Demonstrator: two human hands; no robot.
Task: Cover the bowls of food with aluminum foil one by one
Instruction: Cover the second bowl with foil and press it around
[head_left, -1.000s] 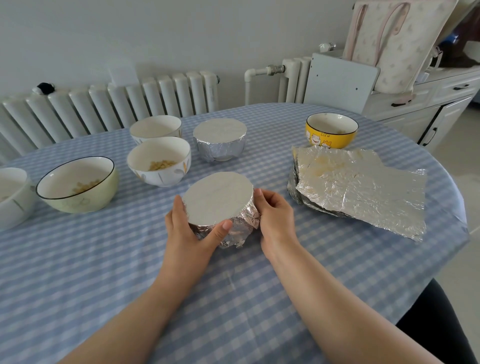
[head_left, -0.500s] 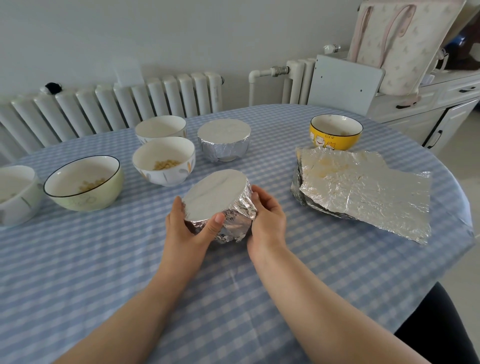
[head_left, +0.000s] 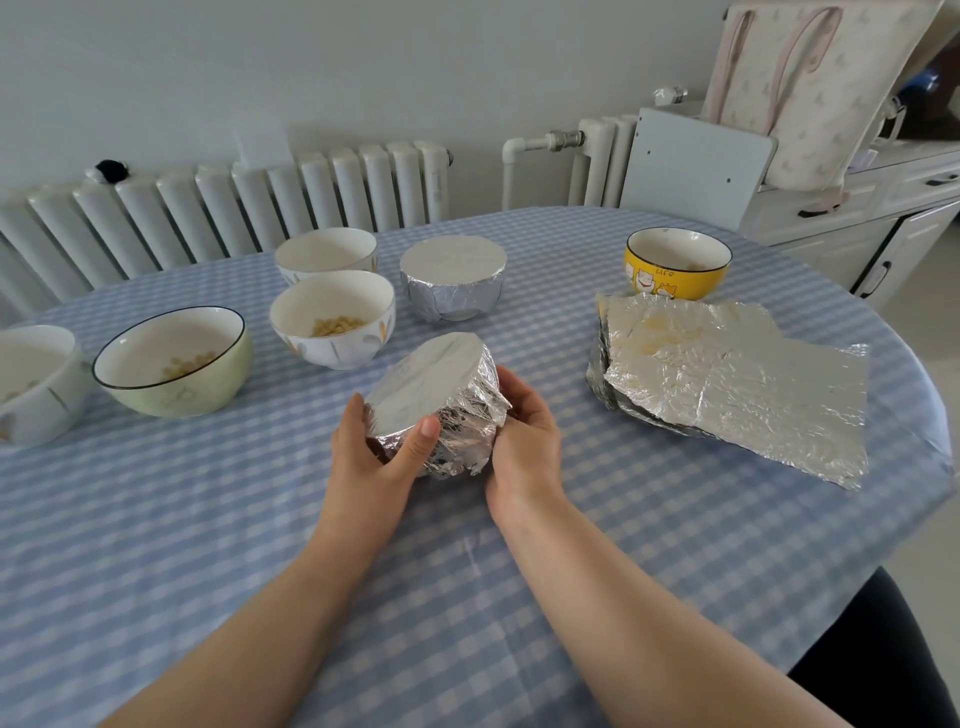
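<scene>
Sweeping from the left, I've got the white bowl (head_left: 31, 382) at the table edge, the green bowl (head_left: 174, 361), then two more white bowls (head_left: 332, 318) with corn showing in the nearer one, all uncovered. Now the action: the left hand (head_left: 371, 457) is curled round the near side of the foil-wrapped bowl (head_left: 436, 402), thumb pressed on the crinkled foil, and the right hand (head_left: 524, 441) cups the other side. A second ago that bowl sat flat; now it's tipped up and lifted toward the far left, so I read this as the wrap finished and the bowl being carried off, though I can't tell whether its base has fully left the tablecloth (head_left: 208, 519). Behind it sits the first covered bowl (head_left: 453, 278). Further right, the foil sheets (head_left: 737, 384) wait, with the yellow bowl (head_left: 678, 262) open beyond.
</scene>
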